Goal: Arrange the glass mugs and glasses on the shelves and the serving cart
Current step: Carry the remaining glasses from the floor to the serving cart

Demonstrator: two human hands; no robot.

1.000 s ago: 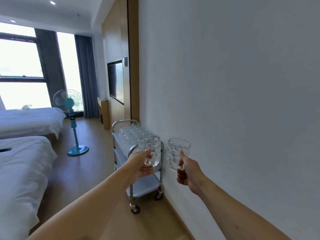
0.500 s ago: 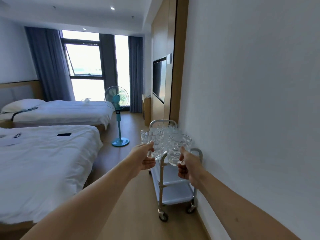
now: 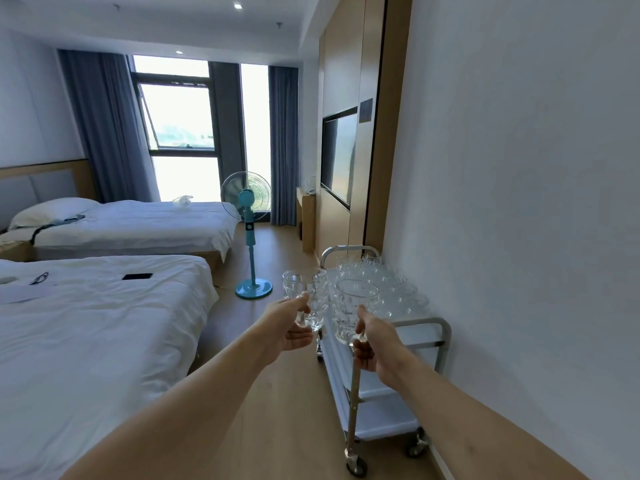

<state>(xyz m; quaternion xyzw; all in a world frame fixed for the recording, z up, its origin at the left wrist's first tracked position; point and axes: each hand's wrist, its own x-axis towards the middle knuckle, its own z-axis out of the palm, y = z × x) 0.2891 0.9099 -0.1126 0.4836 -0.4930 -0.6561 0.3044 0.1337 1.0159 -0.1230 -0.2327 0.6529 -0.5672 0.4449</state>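
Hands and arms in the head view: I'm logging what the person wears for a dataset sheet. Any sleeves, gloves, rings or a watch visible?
Nothing worn shows. Both forearms are bare up to the frame's bottom edge, with no sleeve in sight. The left hand and right hand have no gloves, and no watch, strap or ring can be seen on the sides facing the camera.

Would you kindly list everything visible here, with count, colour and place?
glass mugs: two, clear, held above cart's near end
glasses: many, clear, cart's top shelf
serving cart: one, steel, against right wall
beds: two, white, left
pedestal fan: one, teal, beyond the beds
phone: one, black, near bed
television: one, dark, right wall
left hand: grips left mug
right hand: grips right mug's handle
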